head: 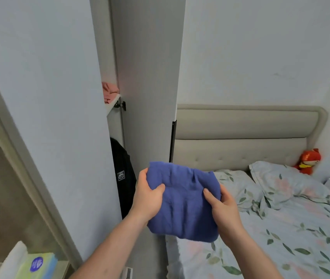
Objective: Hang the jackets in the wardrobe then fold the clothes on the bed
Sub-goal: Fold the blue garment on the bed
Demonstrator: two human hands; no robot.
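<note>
Both hands, left hand [149, 195] and right hand [223, 206], grip the folded blue garment [182, 202] beside the wardrobe [148, 77], probably to shelve it.

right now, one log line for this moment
left hand: grips folded blue garment | right hand: grips it | wardrobe door: ajar

Your wardrobe [140, 77] stands left of the bed [280, 238]; pillow [284, 182] and toy [308, 161] at its headboard [240, 125] edge.
</note>
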